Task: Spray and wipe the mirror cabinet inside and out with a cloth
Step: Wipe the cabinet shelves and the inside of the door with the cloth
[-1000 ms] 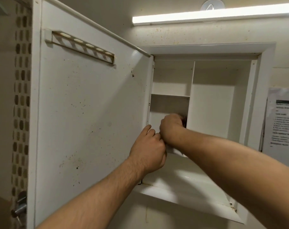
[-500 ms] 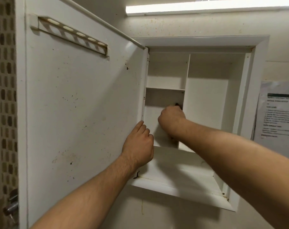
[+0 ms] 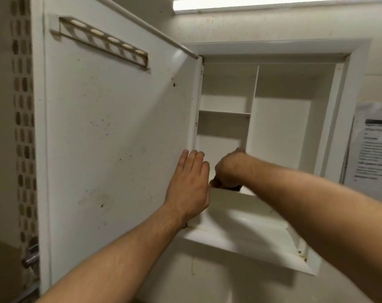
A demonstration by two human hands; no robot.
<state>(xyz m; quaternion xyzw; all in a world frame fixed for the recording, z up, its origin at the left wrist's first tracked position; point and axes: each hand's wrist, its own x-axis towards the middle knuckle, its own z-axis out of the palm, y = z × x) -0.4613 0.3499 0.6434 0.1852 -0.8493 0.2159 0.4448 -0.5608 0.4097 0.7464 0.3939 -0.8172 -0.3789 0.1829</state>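
Observation:
The white mirror cabinet (image 3: 338, 117) is set into the wall, and its door (image 3: 111, 127) is swung wide to the left, showing a speckled, dirty inner face. My left hand (image 3: 190, 189) lies flat with straight fingers on the door's inner face near the hinge edge. My right hand (image 3: 228, 169) reaches into the lower left compartment, its fingers curled round a dark cloth (image 3: 226, 186). Only a small dark edge of the cloth shows under the hand, at the compartment's floor.
Inside are a short shelf (image 3: 225, 112) and an upright divider (image 3: 254, 101). A slotted rack (image 3: 102, 40) is fixed high on the door. The cabinet's bottom ledge (image 3: 240, 246) juts out. A paper notice (image 3: 375, 145) hangs on the right. A light strip (image 3: 273, 3) glows overhead.
My left hand has uncurled and moved up to lie flat on the door. My right hand has dropped with the cloth from the compartment's back wall to its floor.

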